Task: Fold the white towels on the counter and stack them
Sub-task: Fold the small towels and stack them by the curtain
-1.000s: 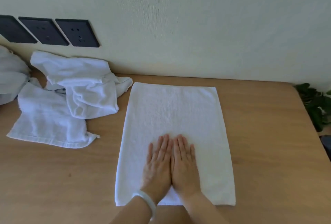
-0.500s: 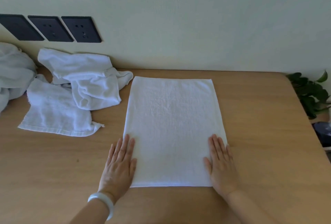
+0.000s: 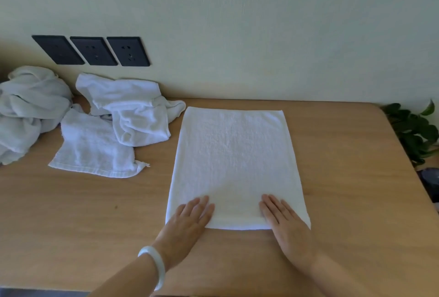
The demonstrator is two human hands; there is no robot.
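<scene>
A white towel (image 3: 234, 161) lies flat as a neat rectangle in the middle of the wooden counter (image 3: 83, 213). My left hand (image 3: 187, 223) rests flat on its near left corner, fingers straight. My right hand (image 3: 286, 224) lies flat on its near right corner, fingers straight too. To the left, a crumpled white towel (image 3: 133, 111) partly covers a smaller white towel (image 3: 92, 147) spread on the counter. A bunched pale towel (image 3: 26, 109) sits at the far left edge of view.
Three black wall sockets (image 3: 92, 50) are set in the wall above the loose towels. A green plant (image 3: 413, 130) stands past the counter's right edge. Bare wood shows to the right of the flat towel and along the near edge.
My hands first slid apart from the towel's middle to its side edges, then came back inward onto its near corners. The view has shifted slightly.
</scene>
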